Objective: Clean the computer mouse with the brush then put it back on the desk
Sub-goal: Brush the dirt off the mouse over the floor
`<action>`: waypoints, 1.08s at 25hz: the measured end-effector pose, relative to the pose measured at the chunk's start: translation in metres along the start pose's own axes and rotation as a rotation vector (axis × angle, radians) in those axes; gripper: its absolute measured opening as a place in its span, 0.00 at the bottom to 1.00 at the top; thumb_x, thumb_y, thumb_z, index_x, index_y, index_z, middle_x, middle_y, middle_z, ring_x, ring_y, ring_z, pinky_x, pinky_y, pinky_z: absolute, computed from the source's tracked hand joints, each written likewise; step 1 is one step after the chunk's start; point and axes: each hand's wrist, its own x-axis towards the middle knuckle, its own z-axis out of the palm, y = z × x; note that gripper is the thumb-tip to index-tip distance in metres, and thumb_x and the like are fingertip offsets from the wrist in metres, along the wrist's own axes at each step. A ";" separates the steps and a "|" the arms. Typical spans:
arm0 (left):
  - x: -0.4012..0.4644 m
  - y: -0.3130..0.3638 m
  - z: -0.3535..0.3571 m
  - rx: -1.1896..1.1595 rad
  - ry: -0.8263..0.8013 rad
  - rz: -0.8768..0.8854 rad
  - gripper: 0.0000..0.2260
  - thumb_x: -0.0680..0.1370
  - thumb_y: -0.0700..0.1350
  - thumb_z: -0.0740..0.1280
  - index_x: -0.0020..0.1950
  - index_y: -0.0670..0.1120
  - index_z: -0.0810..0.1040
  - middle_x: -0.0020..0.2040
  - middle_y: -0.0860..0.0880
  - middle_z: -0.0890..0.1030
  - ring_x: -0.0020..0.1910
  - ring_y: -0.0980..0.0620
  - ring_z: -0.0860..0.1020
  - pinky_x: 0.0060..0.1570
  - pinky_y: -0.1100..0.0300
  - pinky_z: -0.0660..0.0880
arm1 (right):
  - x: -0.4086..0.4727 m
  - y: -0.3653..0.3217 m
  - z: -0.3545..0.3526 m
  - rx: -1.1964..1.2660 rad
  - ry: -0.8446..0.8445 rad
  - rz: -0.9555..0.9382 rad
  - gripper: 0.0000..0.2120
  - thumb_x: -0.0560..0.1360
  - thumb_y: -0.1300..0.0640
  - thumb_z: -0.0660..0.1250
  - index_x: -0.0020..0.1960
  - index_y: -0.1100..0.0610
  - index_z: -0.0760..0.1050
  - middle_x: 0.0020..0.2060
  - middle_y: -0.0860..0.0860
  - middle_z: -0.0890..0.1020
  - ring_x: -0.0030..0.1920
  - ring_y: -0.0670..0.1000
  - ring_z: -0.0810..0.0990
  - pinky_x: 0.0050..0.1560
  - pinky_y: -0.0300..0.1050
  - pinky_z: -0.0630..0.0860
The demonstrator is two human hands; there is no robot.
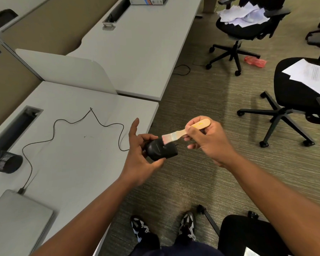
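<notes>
Both forearms reach out from us over the desk's (67, 145) edge, so loosened dust likely falls to the carpet. Our left hand (137, 156) cradles the black mouse (160, 149) between thumb and curled fingers, forefinger pointing up, tilting it toward our right hand (209, 140). That hand pinches the wooden brush (185, 131) by its handle, bristles touching the mouse's top; its cord (63, 124) trails leftward across the desk.

Beyond the edge of the grey counter (78, 154), the left hand (139, 154) holds the black computer mouse (160, 149) over the carpet, its cable (63, 122) trailing across the counter, while the right hand (207, 139) grips the wooden brush (185, 133), bristles touching the mouse's top.
</notes>
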 end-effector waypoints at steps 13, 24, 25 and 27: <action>0.000 0.002 -0.004 -0.005 -0.003 -0.002 0.65 0.67 0.33 0.83 0.83 0.63 0.38 0.60 0.57 0.79 0.62 0.55 0.81 0.66 0.51 0.79 | -0.003 -0.010 0.007 0.337 -0.047 0.148 0.03 0.81 0.63 0.67 0.51 0.58 0.79 0.43 0.59 0.86 0.40 0.52 0.84 0.36 0.45 0.81; -0.001 0.004 -0.009 -0.036 0.051 -0.005 0.63 0.66 0.30 0.82 0.83 0.61 0.41 0.59 0.57 0.81 0.62 0.53 0.82 0.67 0.53 0.79 | 0.003 0.009 -0.007 0.082 0.150 0.192 0.02 0.81 0.63 0.68 0.52 0.59 0.79 0.41 0.58 0.86 0.42 0.54 0.83 0.40 0.46 0.83; -0.001 0.004 -0.008 -0.036 0.051 -0.018 0.63 0.66 0.31 0.82 0.83 0.61 0.41 0.59 0.57 0.81 0.62 0.54 0.82 0.68 0.53 0.78 | 0.002 0.009 -0.009 0.075 0.169 0.188 0.02 0.81 0.63 0.68 0.52 0.59 0.79 0.40 0.58 0.86 0.42 0.54 0.83 0.39 0.45 0.82; 0.001 0.004 -0.007 -0.033 0.050 -0.042 0.64 0.66 0.32 0.82 0.83 0.62 0.41 0.59 0.57 0.81 0.63 0.54 0.82 0.69 0.53 0.77 | -0.001 0.006 -0.010 0.163 0.159 0.184 0.03 0.81 0.64 0.67 0.51 0.59 0.79 0.40 0.57 0.86 0.40 0.53 0.83 0.38 0.44 0.82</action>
